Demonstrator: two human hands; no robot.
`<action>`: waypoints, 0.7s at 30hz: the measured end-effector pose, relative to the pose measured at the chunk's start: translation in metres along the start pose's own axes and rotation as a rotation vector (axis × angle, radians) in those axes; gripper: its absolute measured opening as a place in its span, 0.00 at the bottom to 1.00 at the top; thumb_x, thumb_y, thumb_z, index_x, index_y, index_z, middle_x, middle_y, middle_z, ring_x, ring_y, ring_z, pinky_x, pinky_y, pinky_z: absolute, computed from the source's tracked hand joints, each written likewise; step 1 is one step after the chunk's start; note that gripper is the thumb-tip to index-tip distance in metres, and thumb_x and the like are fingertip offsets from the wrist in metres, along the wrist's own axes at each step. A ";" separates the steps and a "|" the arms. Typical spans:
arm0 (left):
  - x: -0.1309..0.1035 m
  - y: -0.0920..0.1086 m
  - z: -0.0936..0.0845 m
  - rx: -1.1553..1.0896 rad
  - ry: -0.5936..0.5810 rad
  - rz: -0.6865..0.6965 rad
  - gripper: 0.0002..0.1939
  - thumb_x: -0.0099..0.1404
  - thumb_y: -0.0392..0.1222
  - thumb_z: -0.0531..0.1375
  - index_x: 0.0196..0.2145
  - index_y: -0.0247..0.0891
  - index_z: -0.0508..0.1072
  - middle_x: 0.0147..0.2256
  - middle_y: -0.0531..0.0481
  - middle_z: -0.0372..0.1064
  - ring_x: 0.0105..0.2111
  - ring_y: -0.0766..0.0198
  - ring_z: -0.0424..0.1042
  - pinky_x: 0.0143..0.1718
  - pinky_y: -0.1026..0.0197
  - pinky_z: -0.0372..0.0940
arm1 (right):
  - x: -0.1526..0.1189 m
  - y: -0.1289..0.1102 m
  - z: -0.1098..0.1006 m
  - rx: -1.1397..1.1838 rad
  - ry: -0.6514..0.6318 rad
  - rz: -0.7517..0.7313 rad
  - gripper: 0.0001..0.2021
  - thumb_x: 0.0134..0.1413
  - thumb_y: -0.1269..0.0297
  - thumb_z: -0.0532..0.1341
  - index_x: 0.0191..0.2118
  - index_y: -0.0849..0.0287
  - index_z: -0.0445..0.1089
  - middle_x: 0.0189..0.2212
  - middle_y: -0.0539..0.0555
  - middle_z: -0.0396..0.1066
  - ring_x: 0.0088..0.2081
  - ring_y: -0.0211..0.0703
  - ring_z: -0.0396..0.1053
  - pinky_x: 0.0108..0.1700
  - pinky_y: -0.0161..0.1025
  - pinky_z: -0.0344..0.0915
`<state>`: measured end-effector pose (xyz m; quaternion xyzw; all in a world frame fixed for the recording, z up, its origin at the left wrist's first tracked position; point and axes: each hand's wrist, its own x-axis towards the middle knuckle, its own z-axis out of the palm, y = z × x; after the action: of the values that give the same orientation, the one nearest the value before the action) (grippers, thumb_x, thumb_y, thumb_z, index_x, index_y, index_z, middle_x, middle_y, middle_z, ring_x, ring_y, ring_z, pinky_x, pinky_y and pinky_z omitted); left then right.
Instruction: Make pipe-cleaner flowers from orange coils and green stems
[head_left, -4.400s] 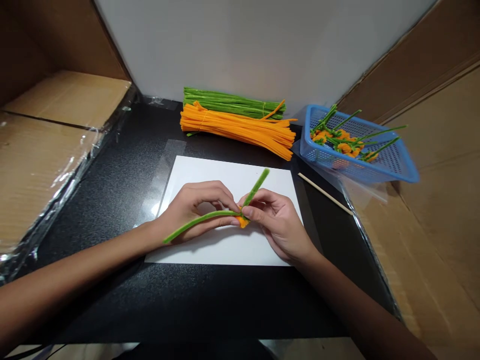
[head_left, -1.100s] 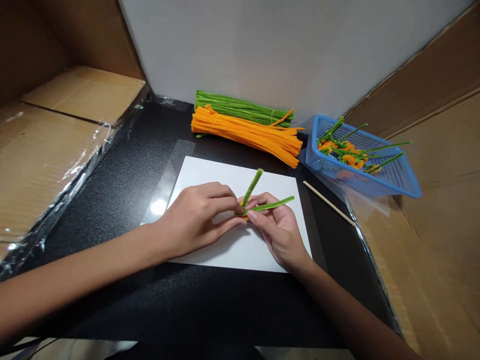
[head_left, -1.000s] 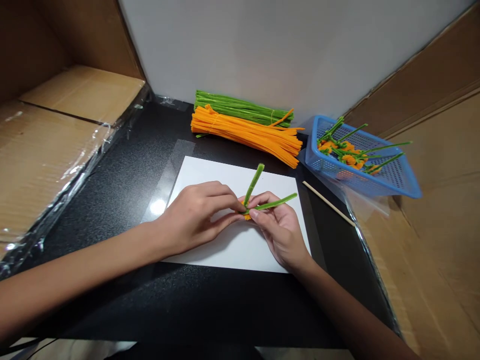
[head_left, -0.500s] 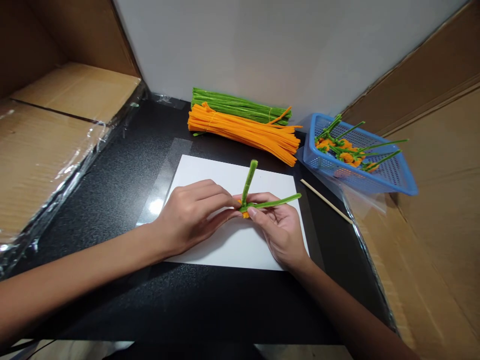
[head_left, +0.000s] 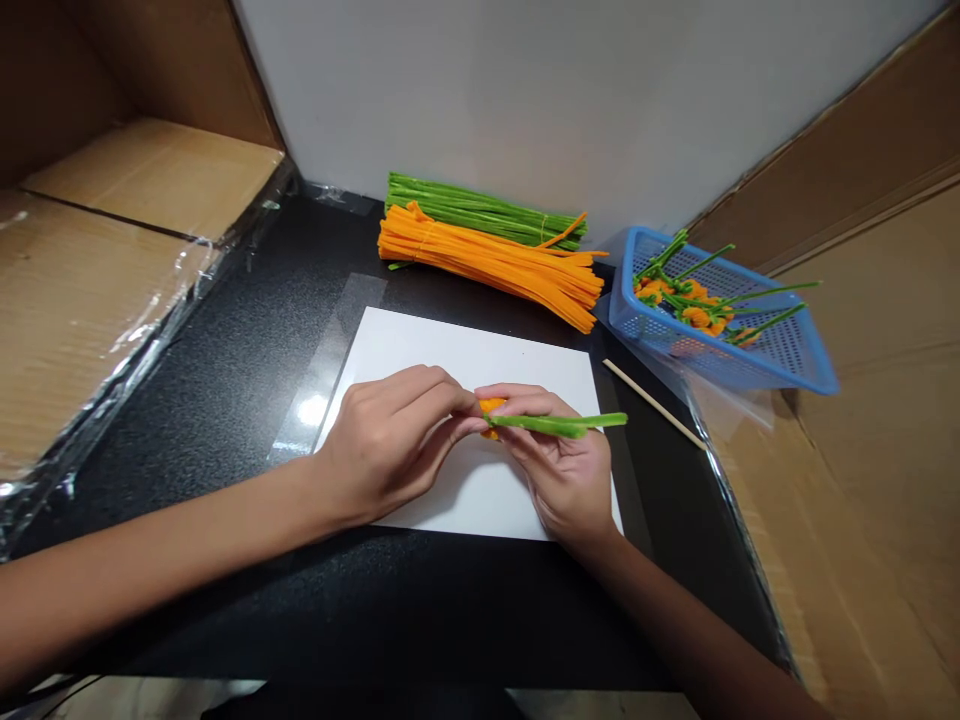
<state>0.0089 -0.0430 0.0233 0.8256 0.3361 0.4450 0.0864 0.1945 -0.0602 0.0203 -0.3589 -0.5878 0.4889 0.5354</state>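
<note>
Over the white sheet (head_left: 450, 500), both hands meet at a small orange fuzzy piece (head_left: 493, 405) with green stems (head_left: 555, 426). My left hand (head_left: 409, 430) pinches the piece's left side between thumb and fingertips. My right hand (head_left: 566, 465) grips it from the right, fingers curled around it. The two green ends lie nearly together and point right across my right hand. Fingers partly hide the orange part.
Behind the sheet lie an orange bundle of fuzzy sticks (head_left: 487, 262) and a green bundle (head_left: 480, 208). A blue basket (head_left: 780, 375) at the right holds several orange and green pieces. A thin wooden stick (head_left: 654, 404) lies beside the sheet. Cardboard (head_left: 97, 300) borders the left side.
The upright green end has swung down to the right, beside the other one. More of the orange part shows between my hands.
</note>
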 end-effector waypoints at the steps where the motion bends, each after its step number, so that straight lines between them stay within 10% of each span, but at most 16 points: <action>1: 0.000 0.003 0.000 -0.031 -0.008 -0.034 0.01 0.68 0.33 0.62 0.36 0.35 0.73 0.31 0.50 0.74 0.29 0.68 0.70 0.29 0.66 0.62 | -0.001 0.000 0.001 -0.024 0.011 -0.028 0.10 0.62 0.74 0.63 0.41 0.52 0.78 0.44 0.53 0.78 0.48 0.42 0.76 0.48 0.39 0.76; 13: 0.002 0.034 -0.003 -0.307 -0.044 -0.477 0.07 0.71 0.35 0.59 0.33 0.37 0.73 0.28 0.54 0.70 0.25 0.71 0.65 0.27 0.66 0.60 | -0.012 -0.006 0.005 -0.656 0.174 -0.447 0.17 0.57 0.82 0.62 0.46 0.52 0.75 0.48 0.55 0.77 0.49 0.49 0.77 0.52 0.50 0.77; 21: 0.003 0.021 -0.003 -0.067 0.043 -0.066 0.03 0.68 0.33 0.63 0.40 0.36 0.73 0.34 0.49 0.75 0.33 0.65 0.72 0.36 0.63 0.67 | -0.010 -0.004 0.004 -0.389 0.141 -0.303 0.14 0.60 0.80 0.61 0.45 0.53 0.75 0.45 0.55 0.77 0.48 0.48 0.77 0.49 0.49 0.77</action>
<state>0.0173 -0.0574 0.0364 0.8009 0.3499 0.4705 0.1215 0.1928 -0.0719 0.0217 -0.3962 -0.6791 0.2544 0.5632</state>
